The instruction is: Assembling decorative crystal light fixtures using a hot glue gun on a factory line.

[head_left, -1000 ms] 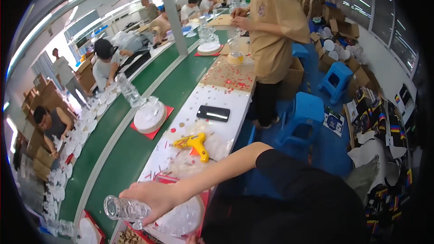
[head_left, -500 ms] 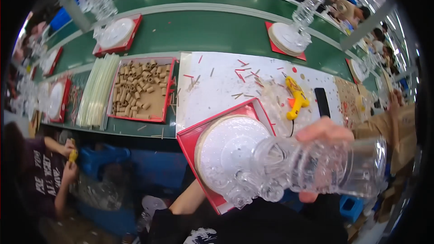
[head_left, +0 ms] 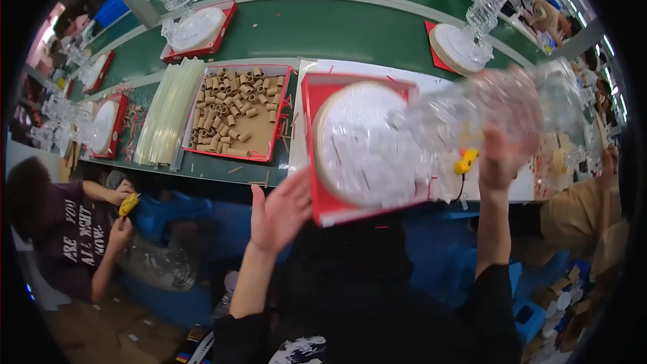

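Right hand has its grip closed around a clear plastic piece, held blurred in the air above the bench, just right of the red tray. Left hand is open and empty, fingers spread at the tray's near-left edge.

Risks, as judged:
- One-handed hold on slick plastic; it may slip and drop.
- Tray overhangs the bench edge; a knock could tip its white disc.
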`<state>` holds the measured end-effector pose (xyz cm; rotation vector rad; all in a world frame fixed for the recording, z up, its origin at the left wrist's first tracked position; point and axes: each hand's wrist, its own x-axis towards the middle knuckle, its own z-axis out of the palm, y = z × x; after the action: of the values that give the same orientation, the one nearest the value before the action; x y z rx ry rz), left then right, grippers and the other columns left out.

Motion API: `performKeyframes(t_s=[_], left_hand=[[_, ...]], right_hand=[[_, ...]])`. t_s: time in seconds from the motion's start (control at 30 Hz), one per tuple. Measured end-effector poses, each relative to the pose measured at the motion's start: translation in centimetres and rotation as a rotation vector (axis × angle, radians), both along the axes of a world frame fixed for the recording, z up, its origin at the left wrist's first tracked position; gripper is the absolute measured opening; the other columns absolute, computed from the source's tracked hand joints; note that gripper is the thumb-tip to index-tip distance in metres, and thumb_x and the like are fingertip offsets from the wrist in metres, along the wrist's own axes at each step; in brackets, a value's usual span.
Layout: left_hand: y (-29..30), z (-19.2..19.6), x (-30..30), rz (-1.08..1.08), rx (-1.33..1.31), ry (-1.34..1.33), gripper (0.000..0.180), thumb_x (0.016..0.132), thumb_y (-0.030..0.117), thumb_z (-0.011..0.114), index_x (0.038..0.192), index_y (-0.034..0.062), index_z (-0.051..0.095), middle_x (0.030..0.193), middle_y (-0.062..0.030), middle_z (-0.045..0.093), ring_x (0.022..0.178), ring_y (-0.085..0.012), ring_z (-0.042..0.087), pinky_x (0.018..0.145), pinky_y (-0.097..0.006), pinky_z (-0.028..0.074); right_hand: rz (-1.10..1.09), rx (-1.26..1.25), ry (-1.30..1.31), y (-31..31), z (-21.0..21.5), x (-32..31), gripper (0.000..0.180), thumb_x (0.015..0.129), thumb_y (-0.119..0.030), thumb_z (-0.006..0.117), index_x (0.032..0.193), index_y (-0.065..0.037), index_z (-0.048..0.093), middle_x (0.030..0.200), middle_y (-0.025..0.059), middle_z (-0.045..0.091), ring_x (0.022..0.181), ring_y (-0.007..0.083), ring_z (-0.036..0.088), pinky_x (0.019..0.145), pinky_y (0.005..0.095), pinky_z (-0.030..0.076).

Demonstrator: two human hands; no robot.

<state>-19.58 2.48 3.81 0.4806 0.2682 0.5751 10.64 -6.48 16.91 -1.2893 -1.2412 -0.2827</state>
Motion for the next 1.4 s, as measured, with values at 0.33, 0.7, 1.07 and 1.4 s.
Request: performKeyframes(t_s=[0.33, 0.7, 1.07, 1.4], left_hand=[[16.9, -4.2, 0.9, 0.366, 1.848, 1.318, 0.031, 0.083, 0.003, 0.060, 0.114, 0.0025, 0.057, 0.102, -0.0117, 0.058, 0.084, -0.0238, 0.063, 0.074, -0.033, 0.050], [20.3, -5.5, 2.5, 0.405, 1.807, 1.259, 0.020, 0.085, 0.002, 0.058, 0.104, 0.0012, 0.058, 0.096, -0.0151, 0.059, 0.080, -0.0245, 0.062, 0.067, -0.034, 0.048], [4.7, -0.3, 3.7, 0.493, 1.007, 0.863, 0.027, 0.096, 0.009, 0.039, 0.111, -0.0029, 0.058, 0.078, 0.0000, 0.053, 0.060, -0.0043, 0.041, 0.052, -0.018, 0.032], [-0.3, 1.6, 8.0, 0.319, 0.745, 0.512, 0.023, 0.090, 0.000, 0.054, 0.113, -0.0040, 0.053, 0.107, -0.0098, 0.058, 0.085, -0.0127, 0.055, 0.076, -0.025, 0.046]], right_hand=[[0.171, -0.286, -0.019, 9.1, -1.8, 1.3, 0.051, 0.077, -0.026, 0.075, 0.119, -0.002, 0.059, 0.112, 0.0114, 0.065, 0.100, 0.0189, 0.061, 0.090, 0.0318, 0.046], [-0.380, -0.854, -0.137, -7.7, -14.0, 7.1, 0.027, 0.080, -0.024, 0.068, 0.094, -0.002, 0.065, 0.094, 0.0151, 0.065, 0.085, 0.0279, 0.064, 0.073, 0.0343, 0.050], [-0.751, -1.342, 0.241, -10.6, -15.3, 13.6, 0.044, 0.077, -0.049, 0.068, 0.077, -0.005, 0.067, 0.064, 0.0074, 0.061, 0.058, 0.0221, 0.062, 0.053, 0.0339, 0.049], [0.009, -0.348, 1.210, -12.6, -13.8, 10.8, 0.032, 0.090, -0.032, 0.053, 0.107, -0.005, 0.052, 0.092, 0.0095, 0.059, 0.075, 0.0173, 0.063, 0.060, 0.0270, 0.050]])
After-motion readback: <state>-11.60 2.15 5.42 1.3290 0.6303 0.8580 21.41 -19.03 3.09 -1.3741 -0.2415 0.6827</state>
